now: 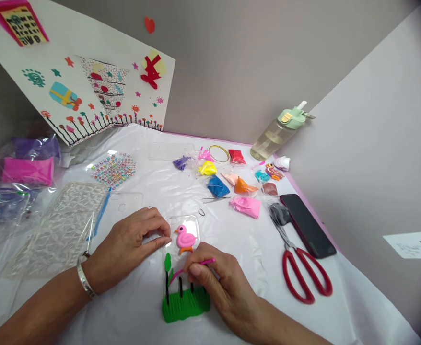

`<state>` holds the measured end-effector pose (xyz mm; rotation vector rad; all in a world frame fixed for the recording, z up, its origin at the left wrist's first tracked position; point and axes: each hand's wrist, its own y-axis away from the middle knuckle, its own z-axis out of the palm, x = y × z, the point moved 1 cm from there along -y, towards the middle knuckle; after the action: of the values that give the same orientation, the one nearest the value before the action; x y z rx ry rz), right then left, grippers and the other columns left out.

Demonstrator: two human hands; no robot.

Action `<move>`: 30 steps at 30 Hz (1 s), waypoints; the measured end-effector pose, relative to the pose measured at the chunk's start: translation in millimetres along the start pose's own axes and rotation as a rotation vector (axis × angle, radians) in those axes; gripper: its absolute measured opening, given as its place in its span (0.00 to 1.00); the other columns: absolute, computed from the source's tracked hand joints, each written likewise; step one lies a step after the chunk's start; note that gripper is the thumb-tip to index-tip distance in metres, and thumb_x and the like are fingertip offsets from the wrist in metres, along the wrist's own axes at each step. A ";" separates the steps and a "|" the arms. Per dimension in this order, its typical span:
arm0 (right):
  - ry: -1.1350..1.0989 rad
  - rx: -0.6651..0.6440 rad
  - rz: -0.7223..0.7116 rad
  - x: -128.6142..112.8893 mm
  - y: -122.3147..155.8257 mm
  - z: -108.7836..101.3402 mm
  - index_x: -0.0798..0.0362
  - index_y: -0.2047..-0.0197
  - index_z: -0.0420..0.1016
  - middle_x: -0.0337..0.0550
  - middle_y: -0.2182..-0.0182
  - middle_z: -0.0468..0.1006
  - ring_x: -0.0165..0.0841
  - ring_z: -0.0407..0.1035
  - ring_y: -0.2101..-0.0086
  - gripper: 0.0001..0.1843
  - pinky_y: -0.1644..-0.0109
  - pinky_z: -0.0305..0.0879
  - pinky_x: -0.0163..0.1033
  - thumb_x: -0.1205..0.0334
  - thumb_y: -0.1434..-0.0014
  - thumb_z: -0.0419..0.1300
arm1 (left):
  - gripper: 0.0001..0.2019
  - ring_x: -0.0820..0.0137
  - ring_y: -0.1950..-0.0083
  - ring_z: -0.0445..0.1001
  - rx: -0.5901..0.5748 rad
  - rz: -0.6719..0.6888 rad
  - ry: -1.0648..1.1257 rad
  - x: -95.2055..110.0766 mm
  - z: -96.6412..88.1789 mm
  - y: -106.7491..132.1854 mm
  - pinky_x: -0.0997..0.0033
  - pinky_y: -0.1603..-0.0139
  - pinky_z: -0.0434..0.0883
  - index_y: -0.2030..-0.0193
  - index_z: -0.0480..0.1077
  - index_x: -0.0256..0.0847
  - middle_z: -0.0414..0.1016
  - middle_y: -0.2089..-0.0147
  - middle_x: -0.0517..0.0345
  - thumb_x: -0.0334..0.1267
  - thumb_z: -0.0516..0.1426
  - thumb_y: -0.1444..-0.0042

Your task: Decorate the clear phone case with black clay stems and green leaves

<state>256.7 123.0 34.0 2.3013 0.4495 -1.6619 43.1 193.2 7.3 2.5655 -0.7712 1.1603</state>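
A see-through phone case (193, 222) lies on the white table cover, decorated with coloured clay. On it are a pink clay duck (186, 238), a green grass strip (185, 306) along the near end, and thin black stems with green leaves at the left. My right hand (219, 282) pinches a pink modelling tool (207, 262) like a pen, its tip at a small green leaf on the left stem. With fingers curled and thumb against the fingertips, my left hand (142, 235) grips the case's upper left edge. Part of the case is hidden under my right hand.
Small bags of coloured clay (217, 186) are scattered beyond the case. Red-handled scissors (297, 258), a black phone (308, 225) and a water bottle (278, 132) are at the right. Rhinestones (114, 170) and plastic packaging (63, 230) spread over the left. A decorated board (106, 43) leans behind.
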 end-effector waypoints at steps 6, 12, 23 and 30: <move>0.026 0.003 -0.034 -0.3 -0.2 0.6 0.51 0.65 0.70 0.37 0.70 0.70 0.28 0.64 0.69 0.14 0.61 0.62 0.34 0.60 0.28 0.50 | 0.07 0.67 0.59 0.70 -0.036 -0.004 0.019 -1.3 -1.7 0.5 0.69 0.59 0.64 0.64 0.74 0.46 0.72 0.62 0.62 0.41 0.57 0.35; 0.076 -0.005 -0.090 -1.3 -2.0 0.6 0.51 0.66 0.69 0.39 0.69 0.71 0.29 0.65 0.68 0.16 0.60 0.64 0.35 0.61 0.27 0.48 | 0.08 0.66 0.60 0.70 -0.036 0.005 0.006 -1.8 -1.8 0.9 0.69 0.60 0.64 0.64 0.73 0.46 0.72 0.61 0.62 0.42 0.56 0.35; -0.046 -0.037 0.006 -0.5 0.7 -3.6 0.52 0.64 0.71 0.38 0.68 0.69 0.28 0.62 0.69 0.17 0.62 0.62 0.34 0.57 0.26 0.48 | 0.08 0.67 0.60 0.69 -0.039 0.002 0.010 -1.9 -1.6 0.8 0.69 0.60 0.63 0.65 0.73 0.47 0.71 0.62 0.63 0.41 0.57 0.35; -0.136 0.074 0.058 3.3 9.2 -4.2 0.50 0.55 0.71 0.38 0.67 0.71 0.30 0.65 0.67 0.12 0.62 0.63 0.34 0.57 0.26 0.48 | 0.08 0.66 0.59 0.69 -0.046 -0.008 0.009 -1.6 -2.1 0.5 0.69 0.59 0.63 0.65 0.73 0.46 0.72 0.62 0.62 0.42 0.57 0.35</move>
<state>265.0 116.5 32.5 2.2113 0.2943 -1.8210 40.6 194.2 7.5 2.5225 -0.7759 1.1378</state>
